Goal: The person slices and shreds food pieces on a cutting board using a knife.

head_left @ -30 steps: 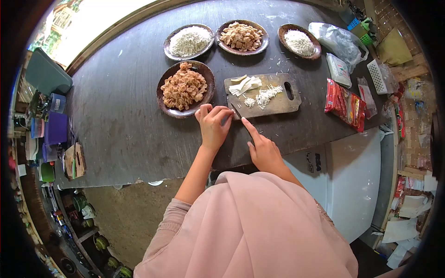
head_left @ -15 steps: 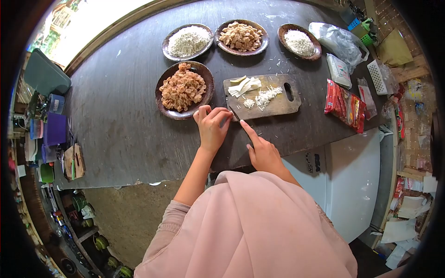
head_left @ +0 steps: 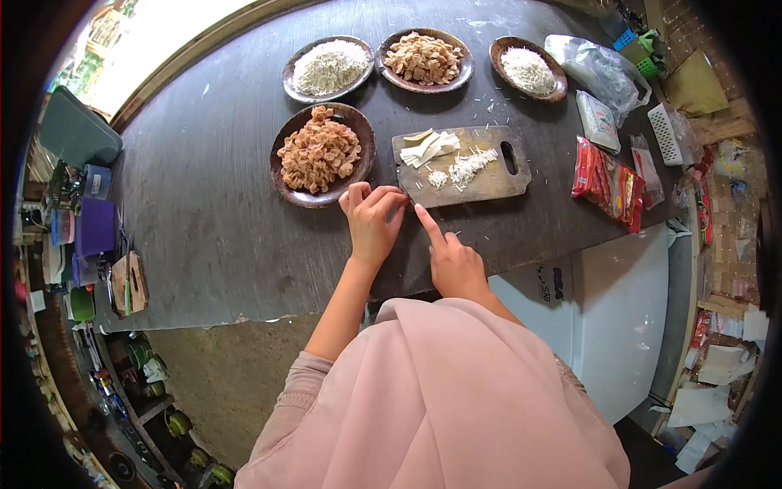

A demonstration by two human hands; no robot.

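Observation:
Just below the near left corner of the wooden cutting board (head_left: 489, 192), my left hand (head_left: 373, 220) is closed in a pinch. What lies between its fingertips is too small to make out. My right hand (head_left: 456, 265) is closed around a knife, its index finger stretched along the blade toward the left fingertips. Little of the knife shows from above. On the board lie flat white strips (head_left: 432, 149), a heap of thin white slivers (head_left: 472, 167) and a smaller pile of short bits (head_left: 437, 178). A brown plate of tan-brown curled chips (head_left: 318, 155) stands left of the board.
Farther back are a plate of white shreds (head_left: 330, 69), a plate of pale chips (head_left: 423, 61) and a smaller white-filled plate (head_left: 528, 72). A clear plastic bag (head_left: 599, 69), a white packet (head_left: 597, 121) and a red packet (head_left: 607, 183) lie right. White slivers dot the dark table (head_left: 220, 204).
My right hand has shifted slightly left and turned more upright, its index fingertip closer to my left fingers. Less of the knife blade shows. My left hand stays pinched in nearly the same place.

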